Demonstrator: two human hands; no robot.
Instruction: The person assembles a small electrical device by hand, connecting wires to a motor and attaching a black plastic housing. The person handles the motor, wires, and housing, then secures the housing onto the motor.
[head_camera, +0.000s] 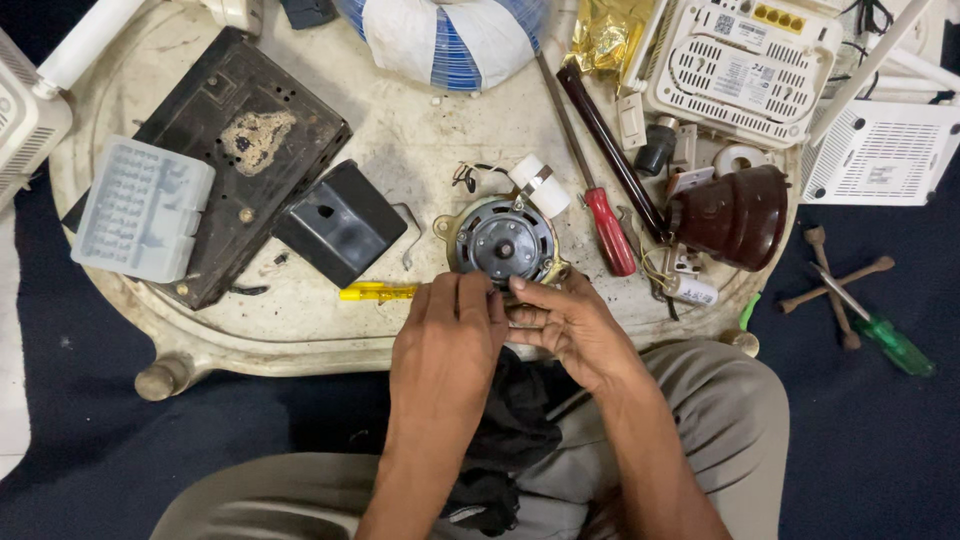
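Note:
A round grey electric motor (503, 240) with a central shaft lies on a worn white tabletop (420, 140). My left hand (450, 335) and my right hand (570, 325) meet at the motor's near edge, fingers pinched together there. What they pinch is hidden by the fingers. A white capacitor (540, 185) with wires sits just behind the motor. A yellow tool (372, 292) lies left of my left hand. A red-handled screwdriver (605, 225) lies to the right of the motor.
A black metal chassis (250, 130), a black box (340, 222) and a clear plastic case (142, 207) lie to the left. A dark red ceramic part (735, 215), white routers (745, 65), a blue-white wire coil (450, 40) and a green screwdriver (890, 340) are on the right and far side.

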